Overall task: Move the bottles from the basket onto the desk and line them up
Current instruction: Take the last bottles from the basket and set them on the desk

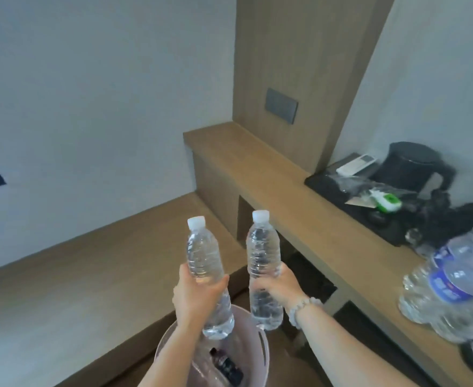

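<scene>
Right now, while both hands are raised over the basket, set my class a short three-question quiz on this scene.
1. True or false: the left hand grips one clear bottle and the right hand grips a second clear bottle.
2. Which of these lies in the basket? A) a dark bottle B) a kettle C) a remote
3. Which wrist wears the bead bracelet?
Key: 1 true; 2 A; 3 the right wrist.
</scene>
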A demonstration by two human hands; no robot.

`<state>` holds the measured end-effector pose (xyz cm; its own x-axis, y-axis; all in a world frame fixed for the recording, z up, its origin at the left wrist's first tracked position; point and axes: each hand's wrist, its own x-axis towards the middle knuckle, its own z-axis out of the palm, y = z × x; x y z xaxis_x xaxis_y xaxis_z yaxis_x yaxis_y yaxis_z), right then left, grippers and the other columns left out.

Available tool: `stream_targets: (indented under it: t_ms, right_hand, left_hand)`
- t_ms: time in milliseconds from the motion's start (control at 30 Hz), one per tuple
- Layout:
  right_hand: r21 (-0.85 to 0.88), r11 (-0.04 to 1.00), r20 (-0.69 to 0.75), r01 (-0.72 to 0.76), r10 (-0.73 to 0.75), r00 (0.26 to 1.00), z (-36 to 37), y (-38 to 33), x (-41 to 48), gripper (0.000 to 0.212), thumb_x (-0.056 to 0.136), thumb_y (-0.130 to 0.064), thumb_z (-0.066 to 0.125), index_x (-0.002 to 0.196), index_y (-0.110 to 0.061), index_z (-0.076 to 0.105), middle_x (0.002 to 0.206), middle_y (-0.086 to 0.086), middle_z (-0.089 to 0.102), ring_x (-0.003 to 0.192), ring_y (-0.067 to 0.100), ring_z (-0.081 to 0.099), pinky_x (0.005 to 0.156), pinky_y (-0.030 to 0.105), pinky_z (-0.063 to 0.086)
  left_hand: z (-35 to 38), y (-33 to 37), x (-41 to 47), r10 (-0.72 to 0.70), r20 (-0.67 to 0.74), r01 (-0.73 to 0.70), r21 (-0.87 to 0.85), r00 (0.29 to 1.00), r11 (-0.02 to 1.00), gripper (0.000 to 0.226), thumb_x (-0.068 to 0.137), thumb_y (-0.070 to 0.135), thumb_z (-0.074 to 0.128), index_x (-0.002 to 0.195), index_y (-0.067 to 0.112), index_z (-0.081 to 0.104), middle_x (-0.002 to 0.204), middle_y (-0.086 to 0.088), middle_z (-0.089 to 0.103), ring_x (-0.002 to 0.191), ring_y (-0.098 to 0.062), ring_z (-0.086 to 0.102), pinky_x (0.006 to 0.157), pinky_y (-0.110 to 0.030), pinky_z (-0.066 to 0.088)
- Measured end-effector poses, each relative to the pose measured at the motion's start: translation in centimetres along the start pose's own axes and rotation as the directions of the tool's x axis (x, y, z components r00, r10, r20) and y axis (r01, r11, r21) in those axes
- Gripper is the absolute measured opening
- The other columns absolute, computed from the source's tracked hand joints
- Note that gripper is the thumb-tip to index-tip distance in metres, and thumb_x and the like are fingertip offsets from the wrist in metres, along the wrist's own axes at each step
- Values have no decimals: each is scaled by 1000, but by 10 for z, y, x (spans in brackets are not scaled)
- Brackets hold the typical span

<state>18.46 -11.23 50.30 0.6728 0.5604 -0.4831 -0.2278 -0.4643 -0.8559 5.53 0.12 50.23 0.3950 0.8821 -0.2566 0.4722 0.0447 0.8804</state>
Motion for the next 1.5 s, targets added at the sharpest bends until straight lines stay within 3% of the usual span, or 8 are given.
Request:
stream_targets:
  t_ms: [200, 333, 467, 833, 1067, 1233, 1433, 1500]
  right_hand:
    - [147, 977, -121, 152, -135, 983, -59, -26, -46, 30, 74, -13, 78, 92, -26, 60, 88, -9, 67, 88, 11, 64, 62, 17, 41]
    - [161, 967, -264, 199, -152, 952, -107, -24, -71, 40, 69, -16, 80, 104, -23, 61, 96, -5, 67, 88, 12, 63, 67, 22, 47]
    - [138, 950, -350, 278, -216, 912, -163, -10, -100, 21, 73, -11, 75, 88, -24, 67, 88, -4, 69, 86, 13, 64, 69, 23, 48]
    - [200, 893, -432, 404, -290, 854, -315, 51, -166, 40, 66, -5, 79, 104, -12, 69, 100, 2, 72, 96, 17, 66, 82, 27, 53]
    - [238, 817, -439, 526, -392, 808, -399, 60, -226, 27, 73, 2, 71, 89, -20, 70, 87, -6, 72, 88, 11, 66, 81, 25, 50]
    - [269, 802, -460, 533, -379, 803, -462, 85, -257, 28, 72, 5, 72, 90, -17, 70, 91, 1, 72, 88, 18, 66, 82, 32, 52]
    - [310, 856, -549, 413, -193, 813, -509, 140, -268, 24, 71, -1, 74, 88, -17, 68, 94, 5, 70, 94, 23, 64, 86, 37, 49]
    - [330, 878, -575, 348, -106, 811, -516, 159, -271, 20, 73, -2, 73, 88, -13, 67, 87, 3, 69, 84, 18, 64, 70, 27, 48]
  left_hand:
    - [32, 66, -22, 217, 103, -220, 24, 971, 975, 59, 65, 39, 81, 112, 23, 48, 94, 3, 61, 90, -23, 61, 87, -39, 50]
    - [70, 94, -55, 305, 191, -316, 27, 933, 949, 61, 64, 39, 81, 113, 23, 49, 93, 4, 60, 94, -24, 59, 85, -35, 46]
    - [110, 112, -95, 406, 268, -430, 35, 874, 902, 61, 63, 39, 80, 114, 23, 52, 98, 5, 64, 94, -21, 60, 84, -36, 46]
    - [216, 132, -249, 479, 281, -482, -65, 831, 874, 57, 65, 31, 83, 111, 22, 49, 87, 12, 57, 85, -12, 54, 78, -26, 40]
    - [273, 125, -337, 544, 300, -532, -127, 784, 837, 63, 63, 31, 85, 111, 31, 44, 91, 20, 56, 89, -12, 60, 76, -27, 46]
    - [307, 122, -393, 558, 325, -520, -203, 764, 830, 62, 64, 22, 85, 109, 29, 43, 95, 17, 56, 87, -3, 57, 63, -9, 44]
    - [345, 114, -426, 579, 398, -573, -150, 711, 806, 65, 61, 30, 86, 110, 32, 43, 100, 21, 53, 91, 5, 52, 78, -8, 38]
    - [359, 111, -433, 589, 407, -605, -103, 699, 790, 67, 60, 35, 86, 112, 33, 43, 104, 16, 51, 96, 1, 49, 82, -14, 38]
